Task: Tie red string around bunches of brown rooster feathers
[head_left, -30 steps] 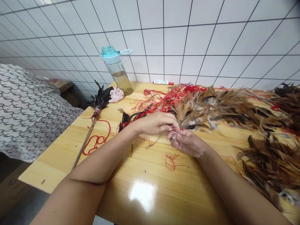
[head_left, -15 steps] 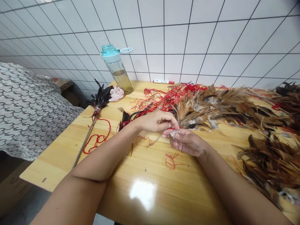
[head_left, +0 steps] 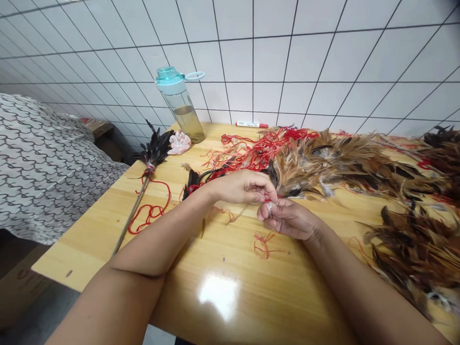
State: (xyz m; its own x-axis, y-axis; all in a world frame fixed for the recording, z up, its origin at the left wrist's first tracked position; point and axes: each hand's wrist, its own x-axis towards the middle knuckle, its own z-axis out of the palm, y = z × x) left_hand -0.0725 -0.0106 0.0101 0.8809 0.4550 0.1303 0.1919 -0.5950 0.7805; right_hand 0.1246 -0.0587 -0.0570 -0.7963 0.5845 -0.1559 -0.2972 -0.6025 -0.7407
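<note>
My left hand (head_left: 246,186) is closed in a pinch at red string (head_left: 268,197), its fingertips meeting those of my right hand. Closed too, my right hand (head_left: 291,219) grips a small white fluffy tuft (head_left: 270,206), which looks like feather down; fingers hide most of it. Just behind both hands lies a bundle of brown feathers (head_left: 324,160), beside a tangle of red string (head_left: 267,145). Below them a small loose knot of red string (head_left: 261,246) rests on the wooden table (head_left: 258,293).
On the left lies a stick with black feathers (head_left: 156,150) tied by red string. A water bottle (head_left: 187,118), a pink scrunchie (head_left: 179,142) and a red-and-white marker (head_left: 252,125) are near the tiled wall (head_left: 271,59). More brown feathers (head_left: 424,245) pile up at right. Patterned cloth (head_left: 42,165) hangs at left.
My right hand's fingers have curled in closer around the white tuft, which shows less now. My left fingertips have shifted slightly onto the red string.
</note>
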